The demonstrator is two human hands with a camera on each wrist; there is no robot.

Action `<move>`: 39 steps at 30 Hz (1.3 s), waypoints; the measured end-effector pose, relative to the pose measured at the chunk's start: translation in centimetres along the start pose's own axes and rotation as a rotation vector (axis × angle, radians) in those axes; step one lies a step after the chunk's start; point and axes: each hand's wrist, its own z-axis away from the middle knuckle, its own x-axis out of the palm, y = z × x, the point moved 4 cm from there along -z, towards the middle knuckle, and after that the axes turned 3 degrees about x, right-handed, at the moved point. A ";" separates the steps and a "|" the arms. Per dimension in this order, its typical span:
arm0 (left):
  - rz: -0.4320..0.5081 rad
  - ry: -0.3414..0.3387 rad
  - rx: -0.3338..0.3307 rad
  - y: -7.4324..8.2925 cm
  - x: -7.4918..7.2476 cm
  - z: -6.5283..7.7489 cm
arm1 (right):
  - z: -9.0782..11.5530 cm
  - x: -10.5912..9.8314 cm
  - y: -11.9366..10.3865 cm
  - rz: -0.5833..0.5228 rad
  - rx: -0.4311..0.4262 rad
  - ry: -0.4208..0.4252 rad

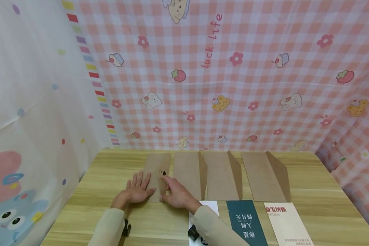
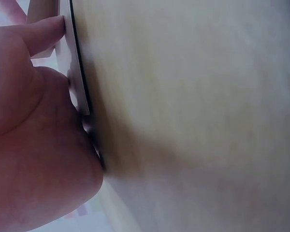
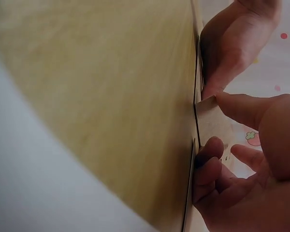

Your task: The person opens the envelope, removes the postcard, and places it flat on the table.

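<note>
A brown kraft-paper envelope [image 1: 153, 163] lies at the left of a row of similar ones on the wooden table. My left hand [image 1: 137, 191] rests flat on its left part, fingers spread and thumb toward the flap. My right hand [image 1: 179, 194] pinches the raised flap [image 3: 213, 122] on the envelope's right side, thumb at its near edge and forefinger along its outer face. Small dark marks [image 1: 163, 173] show on the flap by the forefinger. In the left wrist view, the left thumb [image 2: 46, 36] touches the paper. Whatever is inside the envelope is hidden.
Three more kraft envelopes [image 1: 186, 171], [image 1: 218, 174], [image 1: 261, 174] lie to the right, flaps standing up. In front are a white card [image 1: 210, 206], partly under the right sleeve, a dark green card [image 1: 243, 218] and a cream card [image 1: 287, 222]. Patterned cloth [image 1: 218, 85] hangs behind.
</note>
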 end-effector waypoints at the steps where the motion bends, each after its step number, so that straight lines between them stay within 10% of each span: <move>1: 0.002 0.000 0.001 0.0 0.0 0.0 | 0.0 0.0 -0.1 0.004 -0.005 0.002; 39: 0.038 -0.031 -0.013 -0.3 0.2 -0.2 | 0.0 -0.3 0.4 -0.005 -0.043 -0.041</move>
